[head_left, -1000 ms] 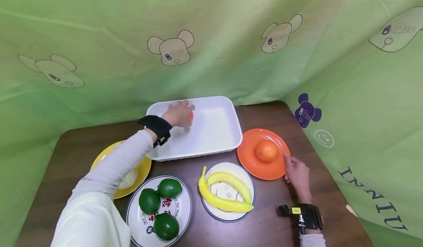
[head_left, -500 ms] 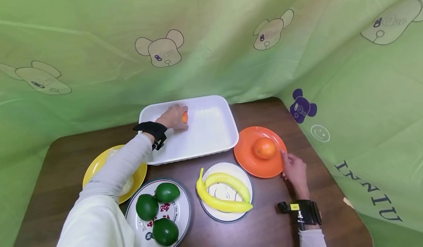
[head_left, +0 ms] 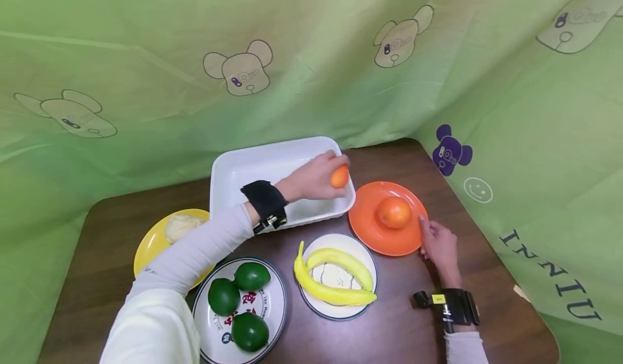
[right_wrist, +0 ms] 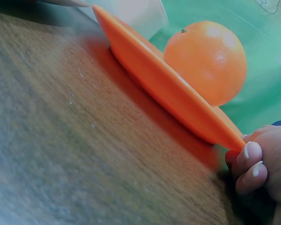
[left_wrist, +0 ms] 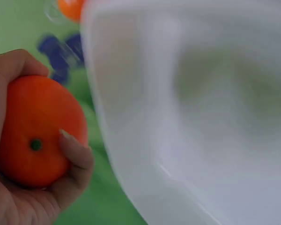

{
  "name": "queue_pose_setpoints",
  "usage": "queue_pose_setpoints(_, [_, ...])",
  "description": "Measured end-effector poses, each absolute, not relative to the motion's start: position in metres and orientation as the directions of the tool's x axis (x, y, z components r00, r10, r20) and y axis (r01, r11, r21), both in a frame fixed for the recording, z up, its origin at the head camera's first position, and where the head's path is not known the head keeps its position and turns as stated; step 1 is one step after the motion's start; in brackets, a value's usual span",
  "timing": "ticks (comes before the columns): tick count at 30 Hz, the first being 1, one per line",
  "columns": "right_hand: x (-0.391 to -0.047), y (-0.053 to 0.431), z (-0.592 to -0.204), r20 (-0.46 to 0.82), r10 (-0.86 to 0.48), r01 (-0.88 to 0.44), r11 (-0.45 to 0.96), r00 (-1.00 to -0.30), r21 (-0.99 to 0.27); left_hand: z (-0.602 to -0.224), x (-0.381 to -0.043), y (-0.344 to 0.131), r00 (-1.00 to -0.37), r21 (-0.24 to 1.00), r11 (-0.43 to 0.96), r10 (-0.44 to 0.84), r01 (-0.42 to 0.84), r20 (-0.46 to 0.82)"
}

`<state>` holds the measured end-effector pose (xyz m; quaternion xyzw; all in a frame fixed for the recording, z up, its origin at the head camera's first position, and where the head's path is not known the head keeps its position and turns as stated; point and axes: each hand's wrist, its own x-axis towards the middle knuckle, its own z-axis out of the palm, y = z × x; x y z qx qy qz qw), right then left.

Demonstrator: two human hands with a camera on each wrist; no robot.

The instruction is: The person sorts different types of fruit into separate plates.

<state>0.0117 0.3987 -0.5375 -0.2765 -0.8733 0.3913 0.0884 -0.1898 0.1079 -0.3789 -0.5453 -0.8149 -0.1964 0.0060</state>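
My left hand (head_left: 316, 178) grips an orange (head_left: 339, 177) over the right end of a white rectangular tray (head_left: 258, 164). In the left wrist view, fingers and thumb wrap the held orange (left_wrist: 42, 122), its green stem spot showing, beside the tray's rim (left_wrist: 100, 112). A second orange (head_left: 395, 212) rests on an orange plate (head_left: 365, 224) to the tray's right. At that plate's right rim is my right hand (head_left: 439, 246). The right wrist view shows it pinching the plate's edge (right_wrist: 178, 93), with part of the hand cut off by the frame.
Two yellow bananas (head_left: 336, 296) lie on a small white plate (head_left: 318, 310) in front. Several green fruits (head_left: 250, 331) sit on a larger white plate (head_left: 274, 321). A yellow plate (head_left: 151, 242) with a pale item (head_left: 181, 226) is partly behind my left sleeve. Green cloth (head_left: 311, 93) hangs behind.
My left hand has carried the orange rightward across the white tray, from its left half to its right end. The right hand stays at the orange plate's rim.
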Motion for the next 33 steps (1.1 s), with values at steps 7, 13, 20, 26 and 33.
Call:
queue_pose_setpoints(7, [0.004,0.389,-0.539,-0.080,0.548,0.411,0.514,-0.833,-0.753,-0.382,-0.144,0.149,-0.215,0.110,0.205,0.974,0.972,0.079])
queue_pose_setpoints(13, [0.001,0.382,-0.540,-0.063,0.554,0.406,0.523,-0.830,-0.749,-0.404,-0.131,0.166,-0.187,0.051,0.188,0.982,0.981,-0.025])
queue_pose_setpoints(20, [-0.003,0.373,-0.541,-0.095,0.530,0.402,0.502,-0.843,-0.766,-0.424,-0.132,0.163,-0.251,0.070,0.258,0.963,0.964,-0.095])
queue_pose_setpoints(26, [-0.008,0.367,-0.542,-0.033,0.517,0.353,0.535,-0.855,-0.768,-0.431,-0.134,0.158,-0.290,0.026,0.300,0.939,0.954,-0.184])
queue_pose_setpoints(33, [-0.006,0.372,-0.545,-0.022,0.521,0.357,0.553,-0.853,-0.752,-0.432,-0.134,0.157,-0.274,0.054,0.286,0.949,0.957,-0.157])
